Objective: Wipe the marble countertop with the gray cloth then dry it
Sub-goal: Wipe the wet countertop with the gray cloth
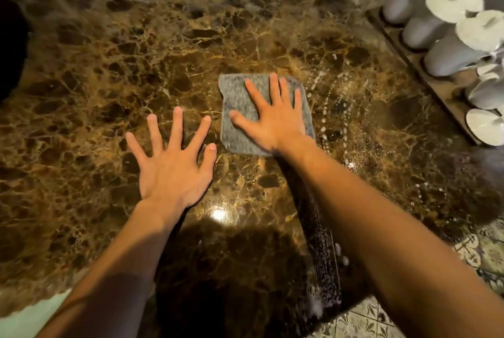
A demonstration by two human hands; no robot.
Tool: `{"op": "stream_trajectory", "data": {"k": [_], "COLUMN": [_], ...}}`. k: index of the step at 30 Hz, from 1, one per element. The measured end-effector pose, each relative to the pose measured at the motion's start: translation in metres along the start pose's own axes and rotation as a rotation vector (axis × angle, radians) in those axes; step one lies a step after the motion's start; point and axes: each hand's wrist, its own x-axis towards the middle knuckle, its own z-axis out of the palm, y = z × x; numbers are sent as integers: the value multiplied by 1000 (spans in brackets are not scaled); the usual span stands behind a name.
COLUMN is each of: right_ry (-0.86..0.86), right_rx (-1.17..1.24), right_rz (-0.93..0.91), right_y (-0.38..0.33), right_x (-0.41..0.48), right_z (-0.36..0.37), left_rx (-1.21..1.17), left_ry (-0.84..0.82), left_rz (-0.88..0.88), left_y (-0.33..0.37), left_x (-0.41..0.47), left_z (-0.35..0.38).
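As the fingers [273, 86] of my right hand [272, 122] lie spread flat on the square gray fabric cloth [237, 100] and my left hand [174, 171] splays bare on the glossy brown marble tabletop [109, 65] just beside it, I judge the cloth limp, light, apt to bunch or slide on the white suds [324, 114]; press its centre.
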Motion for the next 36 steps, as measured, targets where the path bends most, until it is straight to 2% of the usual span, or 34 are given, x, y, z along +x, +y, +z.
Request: {"op": "stream_trajectory", "data": {"k": [6, 13, 18, 31, 36], "right_ry": [20, 43, 43, 14, -29], "right_rx": [22, 17, 18, 57, 23], "right_rz": [4, -6, -34, -97, -74], "right_y": [3, 6, 4, 12, 13], "right_x": [87, 84, 17, -267, -297], "right_z": [-19, -19, -4, 55, 63], "left_rx": [6, 9, 4, 20, 11], "left_ry": [-8, 1, -1, -40, -53], "left_rz": [-12, -17, -18, -28, -27], "left_y": [1, 2, 4, 3, 3], "left_x": [0, 1, 0, -1, -1], "left_z": [-1, -1, -3, -7, -8]}}
